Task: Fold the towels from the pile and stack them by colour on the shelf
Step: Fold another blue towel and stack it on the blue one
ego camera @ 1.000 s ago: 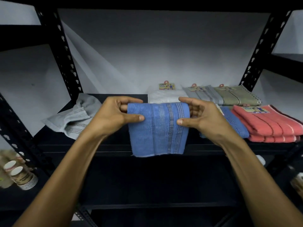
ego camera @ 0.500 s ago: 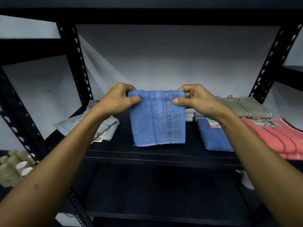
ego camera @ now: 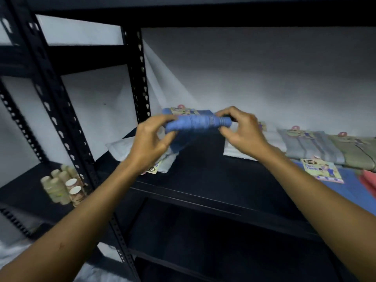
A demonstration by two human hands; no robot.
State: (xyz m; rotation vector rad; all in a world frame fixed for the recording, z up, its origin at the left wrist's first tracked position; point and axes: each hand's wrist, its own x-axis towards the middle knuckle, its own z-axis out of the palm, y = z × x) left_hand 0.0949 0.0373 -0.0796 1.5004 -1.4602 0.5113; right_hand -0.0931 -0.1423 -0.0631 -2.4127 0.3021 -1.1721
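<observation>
Above the shelf (ego camera: 213, 192), dead centre of the view, both hands hold the blue towel (ego camera: 195, 127) up in the air, clear of the board. Left hand (ego camera: 150, 143) grips the towel's nine o'clock end, fingers curled round the fabric; right hand (ego camera: 242, 135) pinches the three o'clock end, thumb under, fingers over. Held at both ends like that, the cloth stays taut, and my read is a fold is being doubled over before it goes down. Motion blur smears the towel, so the exact number of layers I cannot tell.

Now the shelf as the container. At nine o'clock from the hands, a loose pale pile (ego camera: 126, 147) lies crumpled: likely what is left to fold. At three o'clock, a white towel (ego camera: 236, 153) lies flat, then a grey one (ego camera: 309, 145), then an olive one (ego camera: 358, 153) beside it. At four o'clock sits a blue stack (ego camera: 345, 190) with a paper label on top, and a red one (ego camera: 368, 182) just at the frame edge. Colour sorted, so the blue stack looks the destination.

Over at eight o'clock, on the neighbouring rack, paper cups (ego camera: 63, 190) lie in sleeves.
</observation>
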